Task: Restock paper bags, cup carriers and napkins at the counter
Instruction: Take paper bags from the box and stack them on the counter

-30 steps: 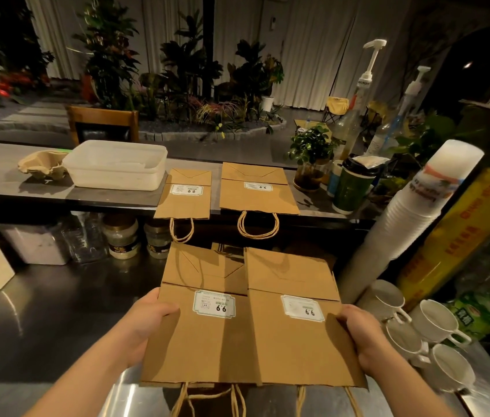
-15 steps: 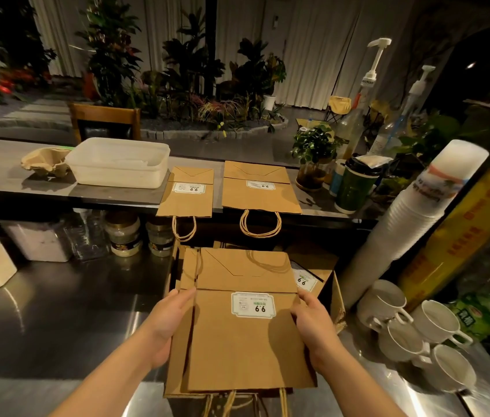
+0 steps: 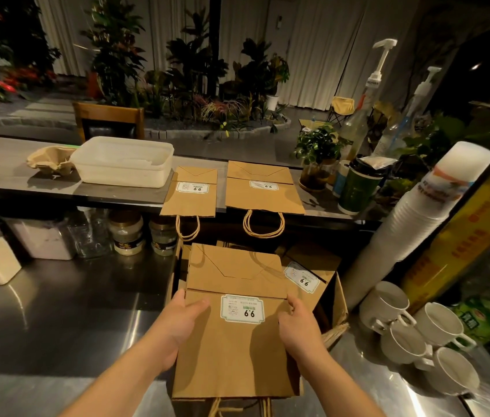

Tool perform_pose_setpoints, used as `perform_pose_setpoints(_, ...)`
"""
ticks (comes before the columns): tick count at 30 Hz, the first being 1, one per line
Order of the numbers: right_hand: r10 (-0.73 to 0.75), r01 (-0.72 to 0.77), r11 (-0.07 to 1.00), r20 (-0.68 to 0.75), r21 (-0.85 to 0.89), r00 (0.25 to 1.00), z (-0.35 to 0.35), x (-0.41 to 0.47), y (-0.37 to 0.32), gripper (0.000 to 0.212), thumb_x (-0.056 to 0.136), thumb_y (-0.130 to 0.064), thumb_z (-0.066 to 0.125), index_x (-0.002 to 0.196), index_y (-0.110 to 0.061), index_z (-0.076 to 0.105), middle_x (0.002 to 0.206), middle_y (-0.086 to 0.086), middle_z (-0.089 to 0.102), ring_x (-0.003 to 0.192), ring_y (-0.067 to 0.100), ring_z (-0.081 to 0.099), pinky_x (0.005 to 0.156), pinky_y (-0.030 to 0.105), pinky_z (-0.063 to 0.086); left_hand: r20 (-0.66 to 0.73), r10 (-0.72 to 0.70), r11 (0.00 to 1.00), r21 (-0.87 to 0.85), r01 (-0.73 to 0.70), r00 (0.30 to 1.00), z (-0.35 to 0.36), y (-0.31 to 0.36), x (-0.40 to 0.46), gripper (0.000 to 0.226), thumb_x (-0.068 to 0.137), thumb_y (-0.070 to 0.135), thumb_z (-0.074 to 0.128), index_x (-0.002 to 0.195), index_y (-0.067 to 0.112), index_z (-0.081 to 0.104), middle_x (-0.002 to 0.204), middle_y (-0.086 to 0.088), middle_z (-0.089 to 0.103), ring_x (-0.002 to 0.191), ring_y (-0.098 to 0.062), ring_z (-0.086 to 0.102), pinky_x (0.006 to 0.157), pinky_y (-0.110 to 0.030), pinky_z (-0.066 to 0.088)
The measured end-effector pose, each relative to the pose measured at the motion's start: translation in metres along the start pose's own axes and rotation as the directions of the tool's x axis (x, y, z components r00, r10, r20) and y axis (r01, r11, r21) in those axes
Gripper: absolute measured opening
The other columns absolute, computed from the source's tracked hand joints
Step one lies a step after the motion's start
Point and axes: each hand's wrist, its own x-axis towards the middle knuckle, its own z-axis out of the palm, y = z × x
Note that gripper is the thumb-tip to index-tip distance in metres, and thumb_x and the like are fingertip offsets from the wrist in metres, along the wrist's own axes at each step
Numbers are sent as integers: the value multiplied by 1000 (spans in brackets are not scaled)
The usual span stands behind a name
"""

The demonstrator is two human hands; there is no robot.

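Steel counter (image 3: 57,311) below; left hand (image 3: 177,323) and right hand (image 3: 298,326) grip paper bags (image 3: 234,356) labelled "6'6".

A flat stack of brown paper bags (image 3: 237,350) with a white "6.6" label lies at 6 o'clock, handles toward the viewer, gripped on both side edges. Just behind it, at 1 o'clock, a box (image 3: 335,299) holds more labelled bags (image 3: 307,275). On the counter at 12 o'clock, 2 piles lie flat side by side: narrow bags (image 3: 191,200) left, wide bags (image 3: 263,194) right, handles hanging over the edge. A pulp cup carrier (image 3: 49,159) sits at 10 o'clock.
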Motion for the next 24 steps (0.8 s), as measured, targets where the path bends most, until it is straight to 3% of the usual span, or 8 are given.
perform_pose_setpoints(4, -4, 4, 999, -14, -51, 1000, 11, 43, 40, 52, 86, -50, 49, 133, -32, 59, 134, 1, 57, 115, 24, 60, 92, 50, 58, 33, 32, 999, 35, -33, 999, 1, 0, -3, 44, 104, 28, 58, 145, 33, 45, 124, 3, 71, 115, -23, 67, 106, -53, 49)
perform_pose_setpoints(6, 14, -14, 1000, -13, 2, 1000, 3, 21, 16, 56, 89, -56, 47, 137, -30, 56, 130, 0, 62, 115, 22, 61, 94, 49, 57, 44, 52, 997, 54, -54, 998, 0, -1, -3, 45, 104, 27, 58, 146, 35, 44, 124, 4, 72, 114, -21, 67, 106, -52, 49)
perform_pose_setpoints(9, 85, -87, 993, 27, 83, 996, -10, 8, -2, 38, 103, -40, 48, 138, -25, 52, 120, 2, 67, 100, 19, 64, 85, 39, 56, 71, 45, 996, 76, -51, 996, 0, -2, -3, 39, 104, 28, 58, 140, 39, 46, 121, 6, 71, 110, -18, 67, 99, -44, 53)
perform_pose_setpoints(11, 106, -112, 987, 51, 115, 993, -16, 13, 0, 28, 101, -41, 49, 115, -21, 64, 98, 6, 74, 90, 27, 70, 83, 51, 58, 87, 37, 997, 68, -43, 996, 2, -1, -6, 29, 105, 25, 56, 125, 45, 49, 112, 9, 71, 104, -15, 68, 87, -36, 53)
perform_pose_setpoints(14, 146, -160, 974, 94, 159, 985, -19, 27, 14, 27, 97, -37, 52, 102, -18, 70, 95, 14, 76, 94, 38, 73, 83, 61, 56, 104, 41, 994, 94, -51, 994, 5, -1, -10, 37, 105, 28, 56, 137, 42, 46, 119, 7, 71, 110, -17, 67, 93, -39, 54)
perform_pose_setpoints(18, 144, -157, 960, 73, 229, 987, -26, 21, 12, 21, 101, -25, 52, 102, -13, 70, 91, 15, 76, 89, 38, 74, 75, 51, 59, 128, 46, 994, 90, -58, 991, 15, 1, -18, 32, 105, 24, 54, 130, 42, 44, 114, 13, 69, 101, -9, 67, 77, -26, 55)
perform_pose_setpoints(21, 140, -150, 944, 55, 295, 989, -34, 16, 14, 20, 103, -20, 52, 103, -8, 67, 93, 21, 74, 77, 34, 73, 58, 38, 55, 137, 65, 991, 106, -80, 988, 23, 3, -21, 44, 105, 28, 55, 146, 35, 40, 125, 9, 67, 112, -13, 66, 94, -34, 55)
perform_pose_setpoints(24, 113, -120, 921, 39, 372, 993, -40, 14, 15, 20, 105, -21, 51, 104, -9, 67, 93, 19, 75, 79, 33, 75, 54, 34, 55, 123, 119, 982, 135, -135, 985, 29, 6, -25, 42, 104, 34, 55, 143, 37, 41, 129, 11, 65, 117, -10, 62, 98, -33, 53)
